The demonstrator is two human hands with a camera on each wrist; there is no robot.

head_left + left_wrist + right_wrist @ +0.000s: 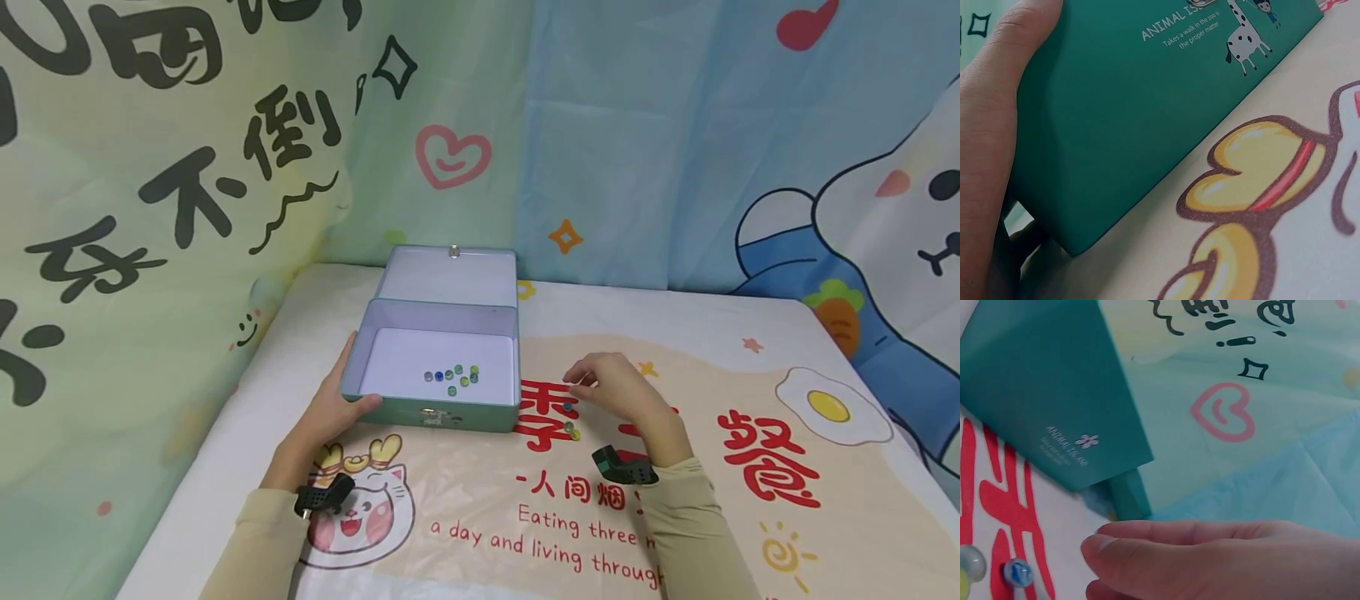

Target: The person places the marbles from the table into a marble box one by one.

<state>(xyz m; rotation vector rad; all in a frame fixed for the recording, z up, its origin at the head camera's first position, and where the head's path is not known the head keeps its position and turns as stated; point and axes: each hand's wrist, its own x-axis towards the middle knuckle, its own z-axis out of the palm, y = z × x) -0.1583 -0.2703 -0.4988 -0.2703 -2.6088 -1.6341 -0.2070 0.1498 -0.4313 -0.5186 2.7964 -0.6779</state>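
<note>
A green tin box (450, 414) with a white inside stands with its hinged lid (448, 275) raised at the back. Several glass marbles (452, 377) in blue, green and yellow lie on its floor. My left hand (330, 410) grips the box's front left corner, thumb over the front rim; in the left wrist view the thumb (1022, 31) lies along the green wall. Right of the box, my right hand (618, 387) hovers by loose marbles on the cloth, fingers relaxed and close together. The right wrist view shows a blue marble (1018, 573) and a clear one (971, 562) near the fingertips.
A printed cloth (480, 500) with red characters and a cartoon cat (360, 517) covers the table. Behind it hangs a patterned curtain (600, 150). Each wrist wears a black strap device, one on the left (324, 495) and one on the right (624, 467).
</note>
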